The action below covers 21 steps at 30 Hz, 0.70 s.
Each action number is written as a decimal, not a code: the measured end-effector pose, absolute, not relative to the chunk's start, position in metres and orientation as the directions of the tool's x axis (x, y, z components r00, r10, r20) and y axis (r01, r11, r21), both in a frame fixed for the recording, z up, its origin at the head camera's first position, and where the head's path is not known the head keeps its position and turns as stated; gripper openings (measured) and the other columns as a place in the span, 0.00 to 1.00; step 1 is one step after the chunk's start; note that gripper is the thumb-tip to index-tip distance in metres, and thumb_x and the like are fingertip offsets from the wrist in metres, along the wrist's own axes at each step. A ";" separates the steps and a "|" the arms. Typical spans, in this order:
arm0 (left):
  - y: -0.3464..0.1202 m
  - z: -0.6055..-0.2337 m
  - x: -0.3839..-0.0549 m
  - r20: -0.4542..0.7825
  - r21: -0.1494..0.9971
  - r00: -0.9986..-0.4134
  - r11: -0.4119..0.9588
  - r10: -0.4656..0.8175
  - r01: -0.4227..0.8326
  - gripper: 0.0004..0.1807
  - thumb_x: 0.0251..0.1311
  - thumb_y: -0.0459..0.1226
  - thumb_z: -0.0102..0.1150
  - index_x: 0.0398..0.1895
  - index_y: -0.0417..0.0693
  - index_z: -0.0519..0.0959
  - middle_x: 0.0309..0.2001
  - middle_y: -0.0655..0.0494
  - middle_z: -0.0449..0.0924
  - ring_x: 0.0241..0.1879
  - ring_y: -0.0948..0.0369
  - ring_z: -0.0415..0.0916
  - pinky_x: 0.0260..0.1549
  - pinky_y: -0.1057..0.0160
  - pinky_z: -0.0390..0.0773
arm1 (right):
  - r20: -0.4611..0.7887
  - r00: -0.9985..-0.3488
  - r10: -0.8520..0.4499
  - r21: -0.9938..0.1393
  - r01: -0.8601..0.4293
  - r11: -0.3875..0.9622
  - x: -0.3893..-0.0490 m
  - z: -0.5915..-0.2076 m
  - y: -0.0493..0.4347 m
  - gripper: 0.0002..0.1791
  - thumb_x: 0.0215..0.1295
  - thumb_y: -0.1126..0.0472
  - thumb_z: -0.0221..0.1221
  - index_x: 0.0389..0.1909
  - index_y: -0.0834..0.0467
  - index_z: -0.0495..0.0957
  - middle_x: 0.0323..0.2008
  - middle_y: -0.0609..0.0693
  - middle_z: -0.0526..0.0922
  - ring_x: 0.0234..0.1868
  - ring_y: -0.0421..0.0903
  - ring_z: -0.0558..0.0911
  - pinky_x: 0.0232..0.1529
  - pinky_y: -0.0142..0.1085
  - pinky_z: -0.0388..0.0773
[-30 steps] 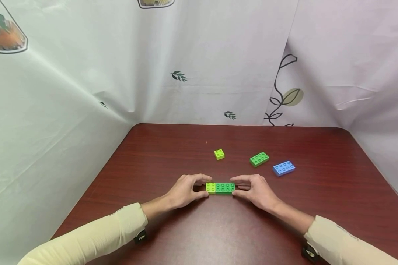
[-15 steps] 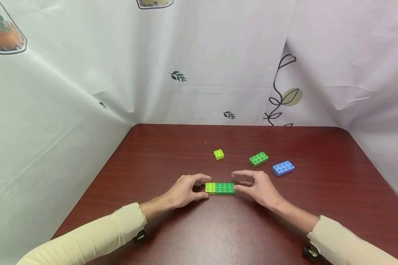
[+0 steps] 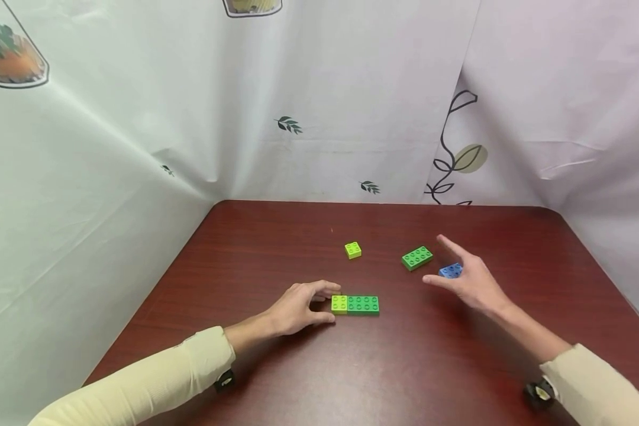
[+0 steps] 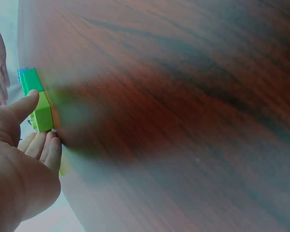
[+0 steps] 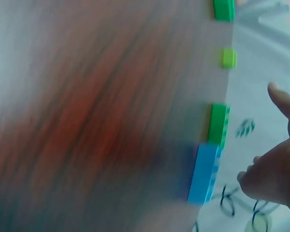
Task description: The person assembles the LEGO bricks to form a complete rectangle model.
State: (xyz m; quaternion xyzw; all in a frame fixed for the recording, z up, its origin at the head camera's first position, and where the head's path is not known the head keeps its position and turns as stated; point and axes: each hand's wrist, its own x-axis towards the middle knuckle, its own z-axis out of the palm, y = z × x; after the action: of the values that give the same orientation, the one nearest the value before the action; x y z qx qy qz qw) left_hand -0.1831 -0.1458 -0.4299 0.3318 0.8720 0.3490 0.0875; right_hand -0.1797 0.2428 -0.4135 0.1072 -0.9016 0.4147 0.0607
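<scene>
In the head view, a small lime building brick and a longer green building brick lie end to end in a row. My left hand holds the lime brick's left end, thumb on the near side and fingers on the far side. The left wrist view shows the thumb against this lime brick. My right hand is over a blue building brick, thumb and forefinger spread wide, and partly hides it. In the right wrist view the blue brick appears apart from the fingers.
Another green brick lies just left of the blue one. A second small lime brick sits farther back on the dark red-brown table. White printed cloth hangs behind and along both sides.
My right hand has let go of the green brick in the row and moved right and away to the blue brick, its fingers spreading. The left hand stays where it was.
</scene>
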 end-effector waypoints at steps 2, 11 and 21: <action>-0.146 -0.431 -0.183 0.078 0.670 -0.766 0.535 0.639 0.515 0.31 0.63 0.34 0.77 0.68 0.41 0.78 0.64 0.53 0.83 0.60 0.56 0.82 0.61 0.58 0.80 | 0.162 -0.975 -0.153 -0.739 -0.223 0.636 -0.182 -0.416 0.254 0.59 0.63 0.50 0.77 0.85 0.62 0.52 0.79 0.68 0.61 0.67 0.67 0.71 0.62 0.61 0.72; -0.148 -0.433 -0.182 0.066 0.676 -0.764 0.535 0.641 0.508 0.31 0.63 0.34 0.76 0.69 0.41 0.77 0.64 0.53 0.83 0.61 0.56 0.82 0.61 0.58 0.79 | 0.083 -0.982 -0.170 -0.727 -0.176 0.664 -0.184 -0.428 0.276 0.58 0.63 0.52 0.77 0.82 0.70 0.52 0.77 0.73 0.62 0.69 0.68 0.70 0.59 0.33 0.71; -0.147 -0.431 -0.183 0.075 0.680 -0.760 0.524 0.645 0.512 0.30 0.63 0.33 0.76 0.68 0.40 0.77 0.64 0.52 0.83 0.61 0.55 0.82 0.61 0.58 0.79 | 0.078 -0.980 -0.181 -0.731 -0.180 0.658 -0.188 -0.435 0.282 0.49 0.63 0.61 0.76 0.78 0.74 0.60 0.73 0.74 0.67 0.70 0.72 0.72 0.48 0.12 0.66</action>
State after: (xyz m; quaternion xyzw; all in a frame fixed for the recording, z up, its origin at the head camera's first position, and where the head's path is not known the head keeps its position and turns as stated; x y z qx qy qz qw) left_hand -0.1829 -0.1470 -0.4313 0.3334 0.8680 0.3560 0.0934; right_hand -0.1876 0.2821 -0.4354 0.0992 -0.9104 0.4016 -0.0007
